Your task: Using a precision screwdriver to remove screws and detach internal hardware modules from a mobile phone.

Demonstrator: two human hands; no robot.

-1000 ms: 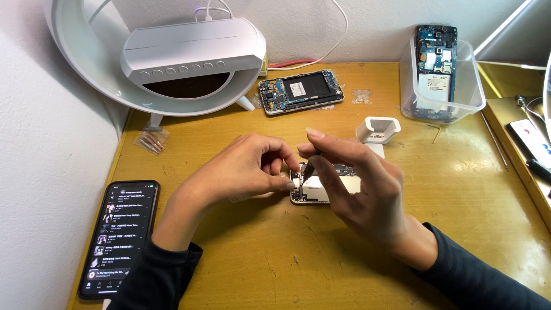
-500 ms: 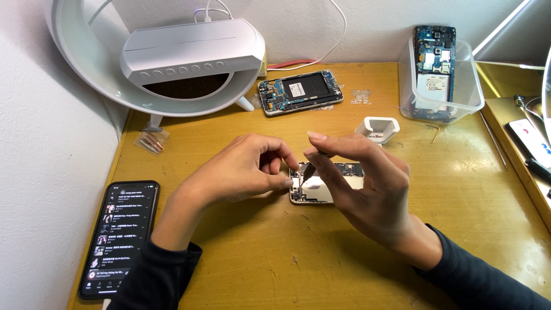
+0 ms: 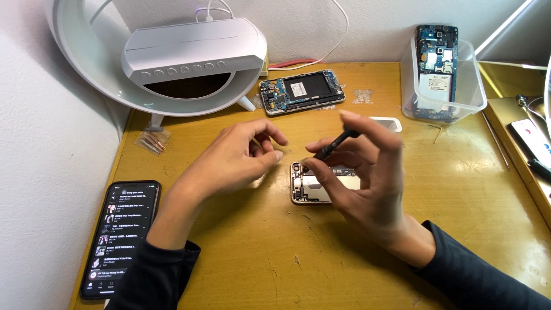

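Right hand (image 3: 367, 178) pinches a black screwdriver (image 3: 336, 144) over the opened phone (image 3: 313, 186); left hand (image 3: 238, 158) hovers loosely open, empty.

Opened phone (image 3: 310, 186) between both hands, on desk (image 3: 258, 258)

The right hand (image 3: 367, 172) hides the opened gold-framed phone's (image 3: 313, 186) three o'clock half, and the dark tool's (image 3: 336, 143) tip is too small to tell.

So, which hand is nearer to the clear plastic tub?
The right hand: it is left of and below the clear plastic tub. The left hand is farther left, beyond the opened phone.
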